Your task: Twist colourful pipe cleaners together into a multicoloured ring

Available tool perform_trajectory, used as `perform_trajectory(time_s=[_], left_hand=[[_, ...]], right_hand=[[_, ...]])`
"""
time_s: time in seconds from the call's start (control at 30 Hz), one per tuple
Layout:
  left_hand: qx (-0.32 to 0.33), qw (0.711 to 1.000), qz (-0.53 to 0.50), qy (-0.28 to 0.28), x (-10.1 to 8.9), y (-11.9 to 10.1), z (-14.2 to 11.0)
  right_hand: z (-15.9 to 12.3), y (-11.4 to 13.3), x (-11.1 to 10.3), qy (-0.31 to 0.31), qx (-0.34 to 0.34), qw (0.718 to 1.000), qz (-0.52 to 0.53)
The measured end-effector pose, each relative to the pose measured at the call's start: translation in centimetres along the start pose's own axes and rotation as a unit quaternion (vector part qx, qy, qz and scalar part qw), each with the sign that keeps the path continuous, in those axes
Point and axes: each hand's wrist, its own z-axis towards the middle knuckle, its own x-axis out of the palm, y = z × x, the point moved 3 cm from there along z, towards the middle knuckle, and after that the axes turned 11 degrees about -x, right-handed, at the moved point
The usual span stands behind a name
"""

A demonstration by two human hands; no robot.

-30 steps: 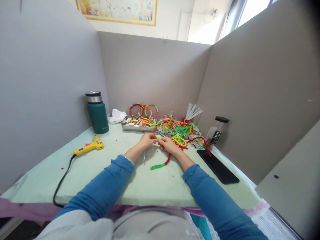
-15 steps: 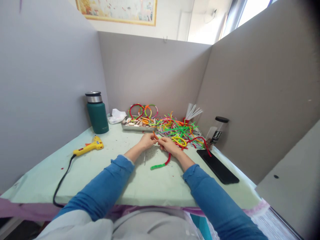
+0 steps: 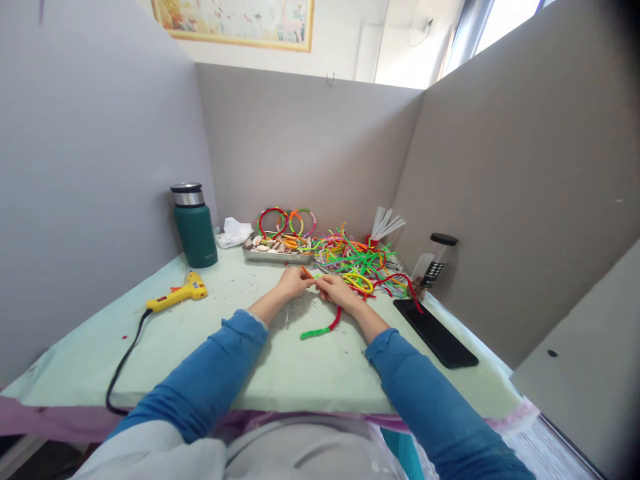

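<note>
Chenille stem (image 3: 307, 273), orange, one: at the middle of the desk (image 3: 280, 380), between the two hands. Surroundings, left to right:

- Glue gun (image 3: 177, 293), yellow, on its side; black cord (image 3: 131, 350) over the front edge.
- Bottle (image 3: 195, 233), dark green, steel collar, upright.
- Tissue packet (image 3: 234, 232), white.
- Tray (image 3: 277, 257), metal, filled with pale, shell-like pieces (image 3: 267, 245); multicoloured rings (image 3: 287, 220) upright at its back.
- Left hand (image 3: 294, 283): thumb and fingers pinching the stem.
- Right hand (image 3: 335, 291): fingertips drawn together on the stem's lower end, beside the left.
- Strand (image 3: 316, 333), red and green, curving out below the right hand; any join to the stem hidden.
- Pile of chenille stems (image 3: 363, 255), many colours, loose.
- Sticks (image 3: 386, 225), white, in a red holder (image 3: 373, 243).
- Jar (image 3: 437, 259), clear, black lid, leaning.
- Phone (image 3: 434, 335), black, flat; tip of a red stem (image 3: 419, 306) across its far end.
</note>
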Motion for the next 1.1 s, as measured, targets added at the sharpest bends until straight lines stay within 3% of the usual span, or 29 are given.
perform_trajectory(time_s=[0.23, 0.67, 1.1], left_hand=[[-0.021, 0.999, 0.023, -0.026, 0.07, 0.41, 0.35], [0.045, 0.993, 0.087, -0.059, 0.49, 0.05, -0.06], [0.057, 0.992, 0.099, -0.057, 0.56, 0.12, -0.16]], right_hand=[[0.10, -0.13, 0.03, 0.002, 0.001, 1.000, -0.005], [0.11, 0.03, -0.06, 0.003, 0.001, 1.000, -0.018], [0.08, 0.36, -0.02, 0.002, 0.001, 1.000, -0.021]])
